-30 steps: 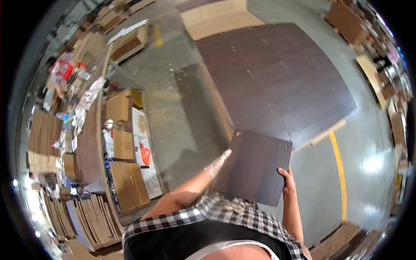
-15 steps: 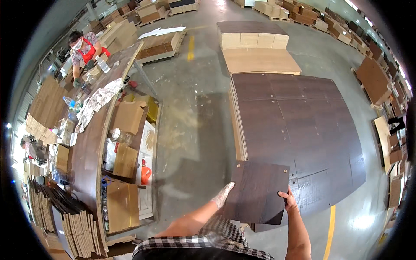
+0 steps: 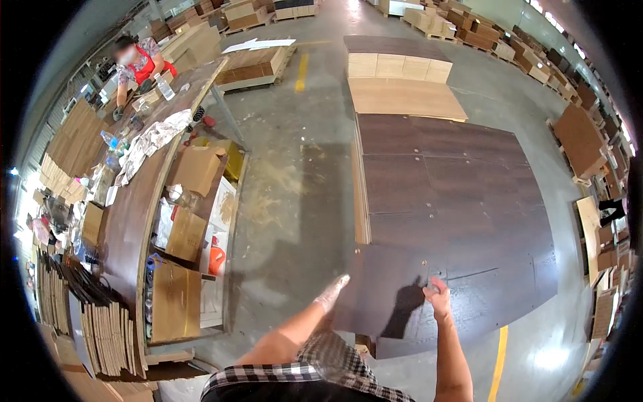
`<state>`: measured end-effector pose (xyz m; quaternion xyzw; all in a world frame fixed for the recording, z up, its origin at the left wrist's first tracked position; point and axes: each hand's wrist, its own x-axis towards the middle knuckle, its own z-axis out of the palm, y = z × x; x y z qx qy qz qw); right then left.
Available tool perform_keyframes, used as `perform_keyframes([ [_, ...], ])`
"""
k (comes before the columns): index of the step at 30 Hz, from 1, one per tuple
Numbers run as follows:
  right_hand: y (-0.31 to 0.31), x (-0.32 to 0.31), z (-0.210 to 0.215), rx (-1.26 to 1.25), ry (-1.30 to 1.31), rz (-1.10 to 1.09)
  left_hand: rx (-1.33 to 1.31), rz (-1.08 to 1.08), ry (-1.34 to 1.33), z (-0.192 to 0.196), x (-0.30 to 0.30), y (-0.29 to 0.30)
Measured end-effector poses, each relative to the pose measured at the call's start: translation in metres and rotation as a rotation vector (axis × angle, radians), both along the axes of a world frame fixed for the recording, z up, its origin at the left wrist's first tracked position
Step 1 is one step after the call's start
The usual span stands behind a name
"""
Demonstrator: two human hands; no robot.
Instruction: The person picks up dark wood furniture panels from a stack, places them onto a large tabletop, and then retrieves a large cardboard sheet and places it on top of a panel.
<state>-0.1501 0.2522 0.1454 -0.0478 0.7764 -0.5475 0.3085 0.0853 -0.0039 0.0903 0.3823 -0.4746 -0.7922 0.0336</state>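
Head view: dark brown panel (image 3: 385,291), flat and rectangular, held between both hands above the edge of a stack of dark panels (image 3: 455,187). Left hand (image 3: 331,293), in a whitish glove, fingers extended along the panel's left edge. Right hand (image 3: 439,298) pinches its right edge. Pale wood boards (image 3: 405,97) lie beyond. Long cluttered surface (image 3: 130,221) at left, cardboard boxes (image 3: 191,171) beside it. Grey concrete floor (image 3: 295,167).

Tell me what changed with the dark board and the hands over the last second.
The dark board, carried at waist height a second ago, has come forward over the stack of dark panels. The left hand still grips its left edge and the right hand its right edge. The long workbench stays put.
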Motion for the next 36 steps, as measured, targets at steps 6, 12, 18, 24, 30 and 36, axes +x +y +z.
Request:
perform_keyframes([
  [6,0.087,0.06,0.047,-0.118,0.099,0.117,0.265,0.168,-0.007,0.099,-0.013,0.035],
  [12,0.212,0.167,0.041,0.014,-0.347,-0.112,0.373,0.15,-0.047,0.045,-0.013,0.062],
  [18,0.26,0.195,0.017,0.044,-0.49,-0.071,0.307,0.173,0.025,-0.026,0.01,0.039],
  [24,0.313,0.193,-0.014,0.091,-0.53,-0.165,-0.218,0.177,-0.207,-0.028,0.081,0.087],
  [30,0.328,0.185,-0.07,0.226,-0.599,-0.01,-0.603,-0.527,-0.551,0.003,0.237,0.18],
  [36,0.252,0.214,-0.081,0.163,-0.621,0.31,-0.593,-0.38,-0.799,-0.053,0.404,0.273],
])
